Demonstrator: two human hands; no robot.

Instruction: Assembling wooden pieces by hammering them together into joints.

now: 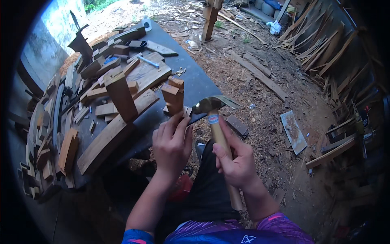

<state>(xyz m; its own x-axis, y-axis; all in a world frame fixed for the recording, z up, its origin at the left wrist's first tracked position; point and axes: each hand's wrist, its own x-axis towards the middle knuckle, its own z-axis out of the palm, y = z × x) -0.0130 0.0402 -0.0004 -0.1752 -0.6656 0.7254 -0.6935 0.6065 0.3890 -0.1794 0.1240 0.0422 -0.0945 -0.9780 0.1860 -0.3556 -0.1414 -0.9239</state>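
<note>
Right hand (237,160) has a closed grip on the hammer (219,134) handle. Left hand (172,144) pinches a small wood piece (187,112) at the bench (195,83) edge; open ground lies to the right.

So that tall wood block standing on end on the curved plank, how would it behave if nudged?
The tall wood block stands upright on a narrow end, so it would probably tip rather than slide. It looks like solid timber: likely stiff and fairly heavy for its size. The curved plank under it appears sloped, which may make toppling easier.
</note>
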